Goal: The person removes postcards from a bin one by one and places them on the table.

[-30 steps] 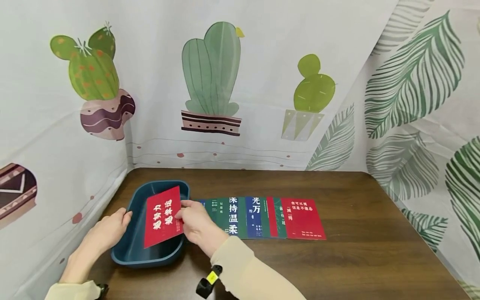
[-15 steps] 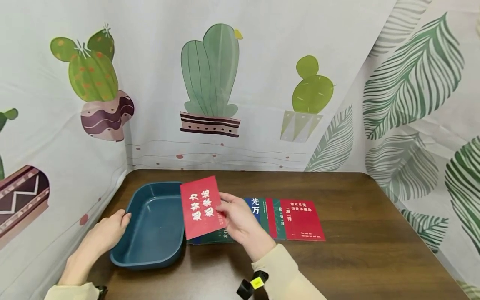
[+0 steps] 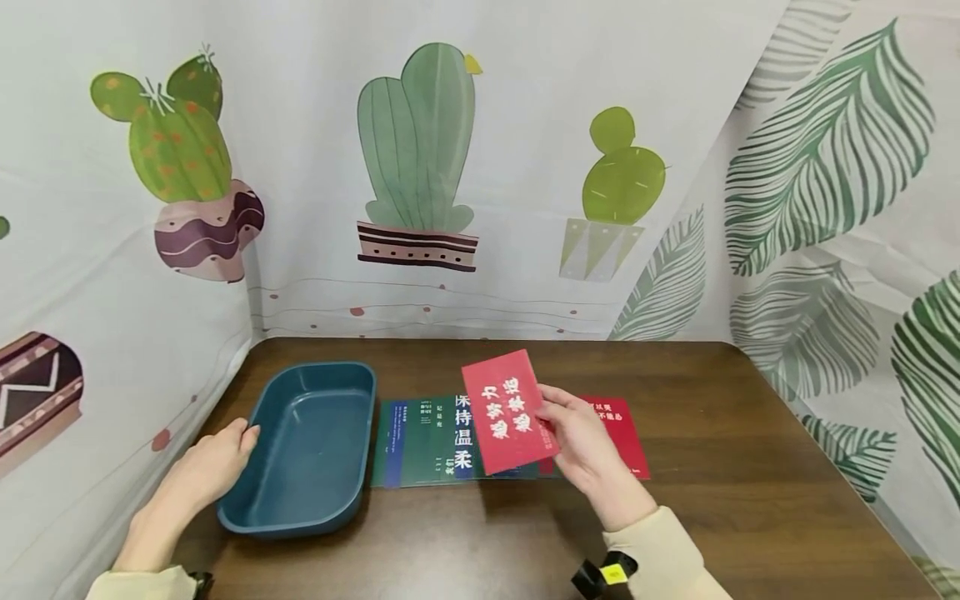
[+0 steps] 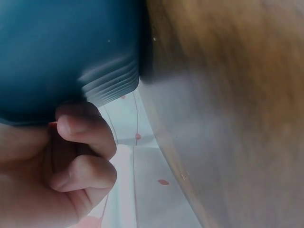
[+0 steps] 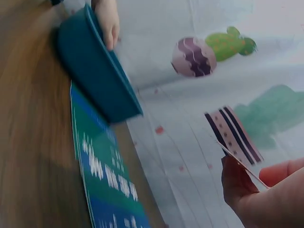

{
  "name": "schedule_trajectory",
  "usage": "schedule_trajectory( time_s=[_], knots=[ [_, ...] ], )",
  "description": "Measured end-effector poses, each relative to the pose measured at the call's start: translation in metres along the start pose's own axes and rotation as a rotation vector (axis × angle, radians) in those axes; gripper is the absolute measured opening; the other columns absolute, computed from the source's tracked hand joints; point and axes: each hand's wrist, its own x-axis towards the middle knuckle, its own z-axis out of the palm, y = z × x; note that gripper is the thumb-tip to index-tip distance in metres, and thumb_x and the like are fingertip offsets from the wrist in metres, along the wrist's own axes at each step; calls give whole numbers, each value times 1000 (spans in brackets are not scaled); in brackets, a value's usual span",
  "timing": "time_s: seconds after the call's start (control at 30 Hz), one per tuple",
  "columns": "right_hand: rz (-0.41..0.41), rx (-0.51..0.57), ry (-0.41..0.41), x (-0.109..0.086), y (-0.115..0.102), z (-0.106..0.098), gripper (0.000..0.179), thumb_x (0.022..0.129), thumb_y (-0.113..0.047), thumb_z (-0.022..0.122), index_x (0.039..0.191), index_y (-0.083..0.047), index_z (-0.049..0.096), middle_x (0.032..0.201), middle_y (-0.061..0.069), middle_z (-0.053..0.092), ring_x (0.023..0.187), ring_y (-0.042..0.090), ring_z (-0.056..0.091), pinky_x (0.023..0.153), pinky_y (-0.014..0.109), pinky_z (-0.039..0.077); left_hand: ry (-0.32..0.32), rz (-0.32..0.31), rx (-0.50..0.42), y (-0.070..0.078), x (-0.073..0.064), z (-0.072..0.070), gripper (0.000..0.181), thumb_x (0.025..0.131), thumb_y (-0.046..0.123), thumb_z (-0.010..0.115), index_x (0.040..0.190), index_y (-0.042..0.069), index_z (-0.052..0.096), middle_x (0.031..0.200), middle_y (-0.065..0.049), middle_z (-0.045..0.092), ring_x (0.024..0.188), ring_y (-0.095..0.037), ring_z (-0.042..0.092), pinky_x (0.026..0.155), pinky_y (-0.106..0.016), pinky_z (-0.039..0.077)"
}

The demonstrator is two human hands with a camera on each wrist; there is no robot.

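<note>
My right hand (image 3: pixel 576 433) pinches a red card (image 3: pixel 508 412) with white characters, holding it tilted in the air above a row of overlapping cards (image 3: pixel 431 442) on the table. In the right wrist view the red card (image 5: pixel 242 164) shows edge-on between thumb and fingers. My left hand (image 3: pixel 213 462) rests against the left rim of an empty dark teal tray (image 3: pixel 307 450); in the left wrist view its fingers (image 4: pixel 83 130) curl against the tray wall (image 4: pixel 61 52). Another red card (image 3: pixel 626 433) lies at the right end of the row, partly hidden by my right hand.
The brown wooden table (image 3: pixel 750 500) is closed in by cactus-print curtains (image 3: pixel 420 150) at the back and left, and a leaf-print curtain (image 3: pixel 840 208) at the right. The tray stands close to the left curtain.
My right hand has carried the red card from over the tray rightward, to above the row's right half. The left hand and tray have stayed put.
</note>
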Motion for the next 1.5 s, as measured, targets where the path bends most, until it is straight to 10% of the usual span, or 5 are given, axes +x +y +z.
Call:
schedule_trajectory(
  time_s=[0.8,1.5],
  knots=[
    [29,-124,222,-24,-10,-176,44,100,0,38,142,5,28,100,1,59,90,10,61,78,31,53,-27,-11,7,3,0,0,40,107,34,33,102,-2,51,81,-21,59,77,-48,61,58,-55,42],
    [41,-287,290,2,-3,-194,53,100,-3,40,147,11,20,118,14,49,88,10,60,76,29,53,-24,-19,14,1,3,0,42,107,35,32,105,-3,51,84,-24,60,79,-49,61,58,-56,42]
  ],
)
